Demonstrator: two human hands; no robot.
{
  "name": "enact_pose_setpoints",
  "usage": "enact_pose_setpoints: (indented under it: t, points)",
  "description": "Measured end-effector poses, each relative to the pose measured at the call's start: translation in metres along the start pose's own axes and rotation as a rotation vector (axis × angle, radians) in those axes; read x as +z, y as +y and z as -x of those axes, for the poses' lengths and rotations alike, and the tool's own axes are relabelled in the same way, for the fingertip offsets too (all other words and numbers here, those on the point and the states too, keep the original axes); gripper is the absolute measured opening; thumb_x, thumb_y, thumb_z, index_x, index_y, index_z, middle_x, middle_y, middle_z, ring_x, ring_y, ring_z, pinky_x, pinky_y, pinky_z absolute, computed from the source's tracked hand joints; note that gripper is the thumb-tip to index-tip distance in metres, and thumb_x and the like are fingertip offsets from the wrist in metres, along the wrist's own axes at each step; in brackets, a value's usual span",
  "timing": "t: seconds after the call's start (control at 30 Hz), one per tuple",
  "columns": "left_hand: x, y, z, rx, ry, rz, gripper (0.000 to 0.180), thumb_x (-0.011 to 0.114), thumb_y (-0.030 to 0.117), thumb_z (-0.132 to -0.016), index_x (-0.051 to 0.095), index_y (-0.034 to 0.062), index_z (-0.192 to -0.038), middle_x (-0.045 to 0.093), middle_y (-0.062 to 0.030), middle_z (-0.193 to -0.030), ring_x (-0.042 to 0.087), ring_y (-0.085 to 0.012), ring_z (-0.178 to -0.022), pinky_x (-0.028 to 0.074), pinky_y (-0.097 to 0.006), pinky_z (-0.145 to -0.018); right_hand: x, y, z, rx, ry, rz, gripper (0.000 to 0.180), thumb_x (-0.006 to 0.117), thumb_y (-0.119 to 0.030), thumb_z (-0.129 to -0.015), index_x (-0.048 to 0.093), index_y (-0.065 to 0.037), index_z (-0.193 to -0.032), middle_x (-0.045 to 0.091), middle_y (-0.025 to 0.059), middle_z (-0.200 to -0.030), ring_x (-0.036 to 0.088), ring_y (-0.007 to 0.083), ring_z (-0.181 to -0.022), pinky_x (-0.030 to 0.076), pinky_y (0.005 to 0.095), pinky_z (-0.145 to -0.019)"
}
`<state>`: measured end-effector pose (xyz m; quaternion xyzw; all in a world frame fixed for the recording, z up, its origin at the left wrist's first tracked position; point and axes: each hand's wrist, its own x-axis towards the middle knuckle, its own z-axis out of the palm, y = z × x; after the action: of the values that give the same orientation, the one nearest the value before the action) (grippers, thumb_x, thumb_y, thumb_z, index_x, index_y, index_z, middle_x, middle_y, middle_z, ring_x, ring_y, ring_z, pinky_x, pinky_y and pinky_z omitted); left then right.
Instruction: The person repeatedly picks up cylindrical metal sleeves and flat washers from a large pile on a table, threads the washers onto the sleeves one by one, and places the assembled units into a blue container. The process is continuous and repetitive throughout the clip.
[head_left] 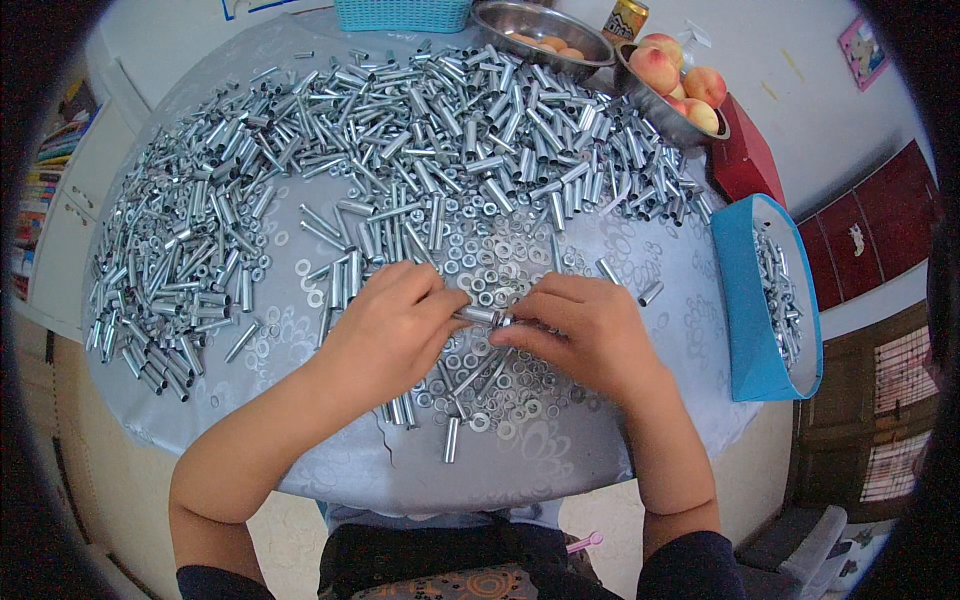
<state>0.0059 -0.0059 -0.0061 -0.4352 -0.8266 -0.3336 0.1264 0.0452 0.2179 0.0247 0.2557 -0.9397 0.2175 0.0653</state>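
Head view: closest, a loose silver tube (452,440) lies on the pale tablecloth (570,465). Beyond it, over the table's middle, the left hand (395,320) pinches a metal sleeve (478,315), while the right hand (585,325) has thumb and fingers narrowed at its other end (whatever small part sits there is too hidden to tell). Flat washers (505,431) lie around them. Farther back spreads a heap of tubes and bolts (430,125), then peaches (655,70) in a steel bowl (655,112), and lastly a blue basket (400,14).
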Motion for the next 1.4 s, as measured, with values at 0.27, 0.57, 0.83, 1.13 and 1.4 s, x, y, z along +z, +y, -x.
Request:
enact_pose_setpoints:
  t: [0.27,0.57,0.83,1.13,1.4]
  points:
    - [0.000,-0.002,0.001,0.020,-0.007,0.008,0.024,0.068,0.004,-0.072,0.064,0.0012,-0.096,0.054,-0.0128,-0.082,0.055,-0.0317,-0.077,0.045,-0.040,-0.068,-0.001,-0.010,-0.005,0.004,0.147,-0.124,0.033,0.074,-0.034,-0.075,0.065,-0.010,-0.095,0.062,0.0078,-0.091,0.064,0.0285,-0.077,0.052,0.0370,-0.063]
    - [-0.003,0.000,-0.001,0.020,-0.011,0.005,0.025,0.067,0.003,-0.073,0.063,-0.0004,-0.097,0.055,-0.0134,-0.084,0.055,-0.0318,-0.078,0.046,-0.040,-0.070,0.001,-0.006,-0.003,-0.007,0.067,-0.016,0.038,0.078,-0.027,-0.072,0.065,-0.007,-0.100,0.063,0.0071,-0.090,0.061,0.0233,-0.068,0.049,0.0321,-0.060]
    - [-0.002,0.000,-0.003,0.041,0.023,0.000,0.018,0.067,0.006,-0.077,0.063,0.0010,-0.093,0.053,-0.0100,-0.081,0.055,-0.0287,-0.077,0.044,-0.039,-0.070,-0.005,-0.009,-0.001,0.084,0.002,-0.086,0.036,0.071,-0.038,-0.080,0.066,-0.007,-0.098,0.064,0.0103,-0.077,0.064,0.0306,-0.072,0.050,0.0392,-0.061]
    - [0.000,-0.001,-0.001,0.042,-0.028,0.004,0.024,0.069,0.007,-0.074,0.063,0.0006,-0.097,0.056,-0.0125,-0.084,0.056,-0.0315,-0.080,0.046,-0.040,-0.072,0.000,-0.006,0.001,0.030,0.070,-0.135,0.024,0.071,-0.024,-0.080,0.066,-0.006,-0.096,0.062,0.0096,-0.073,0.061,0.0280,-0.064,0.047,0.0369,-0.057]
    - [-0.002,0.000,-0.001,0.019,-0.012,-0.001,0.022,0.069,0.007,-0.075,0.063,0.0008,-0.095,0.056,-0.0127,-0.084,0.057,-0.0312,-0.081,0.046,-0.039,-0.072,0.001,-0.007,-0.005,0.002,0.112,-0.157,0.024,0.062,-0.030,-0.087,0.063,-0.006,-0.091,0.062,0.0133,-0.079,0.062,0.0334,-0.075,0.049,0.0420,-0.063]
